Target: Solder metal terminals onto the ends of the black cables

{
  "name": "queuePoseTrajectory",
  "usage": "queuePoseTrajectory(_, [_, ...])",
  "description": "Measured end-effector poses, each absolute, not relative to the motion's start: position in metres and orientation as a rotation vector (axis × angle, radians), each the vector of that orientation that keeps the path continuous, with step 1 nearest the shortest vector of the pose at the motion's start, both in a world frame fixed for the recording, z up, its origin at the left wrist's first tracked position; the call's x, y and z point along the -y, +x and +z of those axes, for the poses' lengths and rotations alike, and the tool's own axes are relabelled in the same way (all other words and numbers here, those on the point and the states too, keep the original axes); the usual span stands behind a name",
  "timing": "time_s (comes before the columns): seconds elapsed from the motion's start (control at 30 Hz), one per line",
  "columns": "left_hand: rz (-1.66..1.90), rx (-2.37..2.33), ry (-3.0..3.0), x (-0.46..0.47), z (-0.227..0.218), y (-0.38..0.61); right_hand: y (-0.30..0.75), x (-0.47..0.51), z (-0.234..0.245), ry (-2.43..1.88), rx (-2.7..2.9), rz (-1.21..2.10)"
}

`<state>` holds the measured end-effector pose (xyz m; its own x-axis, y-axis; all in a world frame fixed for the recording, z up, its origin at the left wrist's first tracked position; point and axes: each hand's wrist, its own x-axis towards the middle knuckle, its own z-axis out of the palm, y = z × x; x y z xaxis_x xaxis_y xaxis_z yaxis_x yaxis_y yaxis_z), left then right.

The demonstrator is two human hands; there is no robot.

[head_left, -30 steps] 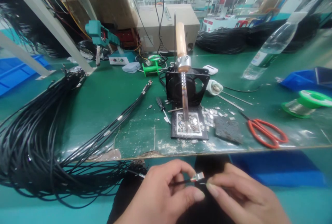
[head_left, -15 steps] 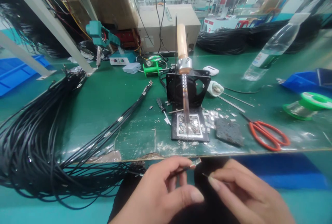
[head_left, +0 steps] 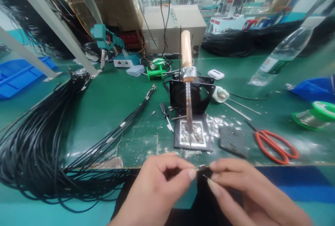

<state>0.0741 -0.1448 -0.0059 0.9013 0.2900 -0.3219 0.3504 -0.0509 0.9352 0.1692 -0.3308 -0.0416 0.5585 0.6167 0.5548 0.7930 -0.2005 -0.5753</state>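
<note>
My left hand [head_left: 164,184] pinches the end of a black cable between thumb and forefinger. The cable's small metal connector [head_left: 201,167] pokes out to the right of the fingertips. Beside it my right hand [head_left: 240,184] has its fingers closed on a thin pointed metal piece [head_left: 205,175], mostly hidden in the grip. Its forefinger comes close to the connector; whether they touch I cannot tell. Above both hands, a wooden-handled soldering iron [head_left: 187,49] points down at a white-rimmed tray [head_left: 180,133] of small metal parts.
Bundled black cables [head_left: 47,128] hang over the bench edge at left. Behind the tray stands a black fan frame [head_left: 174,96]. A screwdriver [head_left: 164,110], a dark grey block [head_left: 232,141], red-handled scissors [head_left: 277,148], a solder spool [head_left: 311,117] and a plastic bottle [head_left: 285,51] lie around.
My left thumb has closed against the forefinger on the cable end, and the connector has turned. My right hand has come nearer to it, its forefinger raised. The view has shifted slightly.
</note>
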Motion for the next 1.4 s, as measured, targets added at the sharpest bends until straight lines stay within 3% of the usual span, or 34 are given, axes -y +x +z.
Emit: queuePoseTrajectory(1.4, [-0.064, -0.739, 1.349, 0.135, -0.001, 0.104, 0.175, 0.297, -0.040, -2.087, 0.998, -0.235])
